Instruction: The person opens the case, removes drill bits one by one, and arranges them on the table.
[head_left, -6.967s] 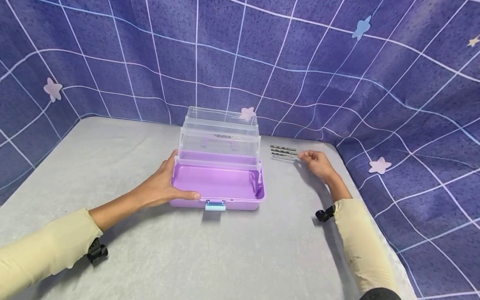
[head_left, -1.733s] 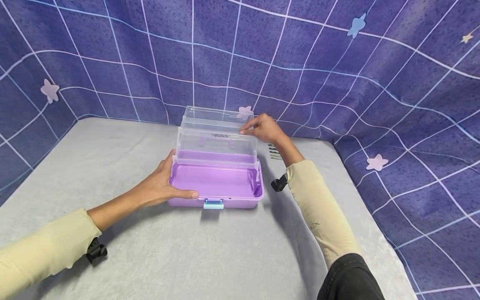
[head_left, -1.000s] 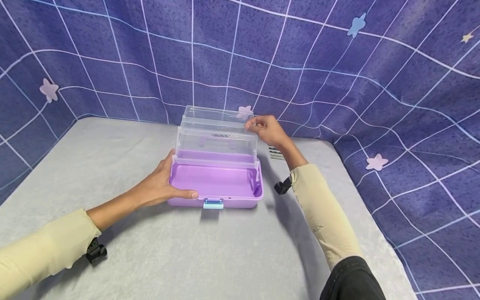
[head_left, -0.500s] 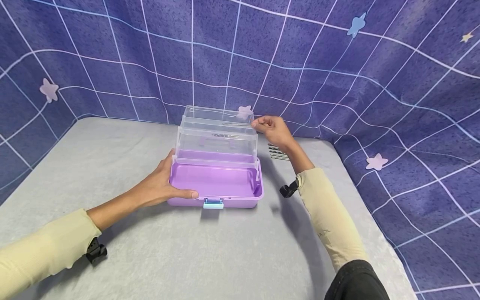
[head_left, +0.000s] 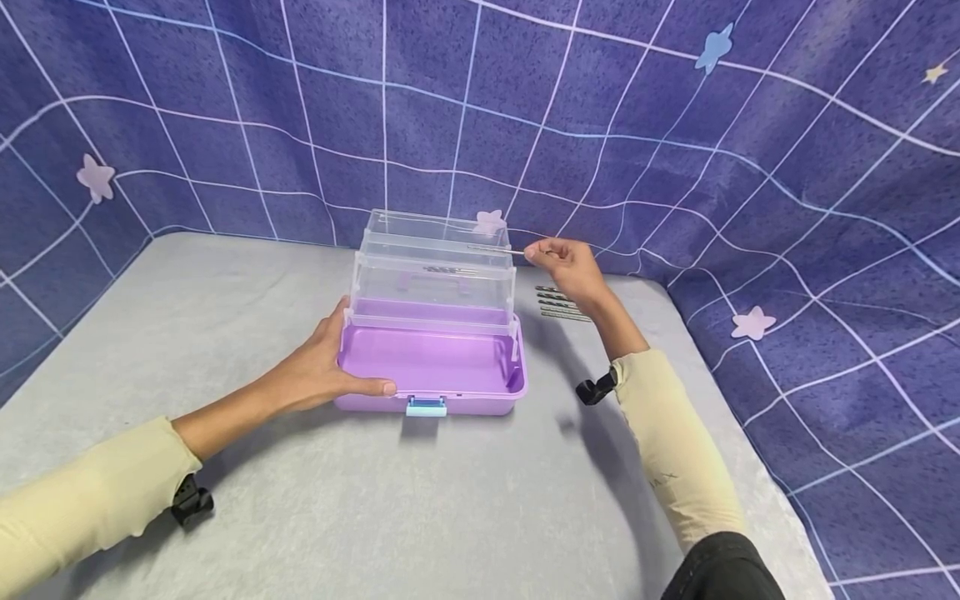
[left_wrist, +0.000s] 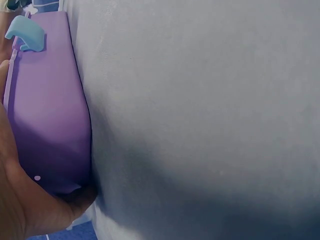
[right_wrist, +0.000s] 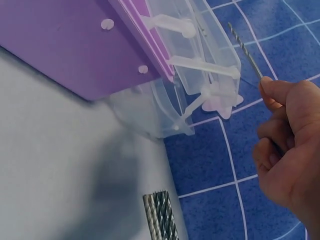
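A purple toolbox [head_left: 427,362] with raised clear trays [head_left: 435,250] stands lifted open on the table. My left hand [head_left: 315,373] grips its left front corner, thumb along the front rim; in the left wrist view the fingers curl round the purple wall [left_wrist: 50,110]. My right hand [head_left: 572,268] pinches a thin drill bit [right_wrist: 244,49] by one end, its fluted tip pointing left towards the upper tray. Several drill bits [head_left: 450,270] lie in a clear tray. More bits [head_left: 561,304] lie in a row on the table, below my right hand.
A light blue latch [head_left: 426,407] sits at the toolbox's front. The grey tabletop [head_left: 420,508] spreads around it. A blue gridded cloth [head_left: 420,125] with stars hangs behind and to the right.
Seven seconds ago my right hand was at the bits on the table; later it was over the trays. Over the last second it has drawn rightward with the drill bit. My left hand stays put.
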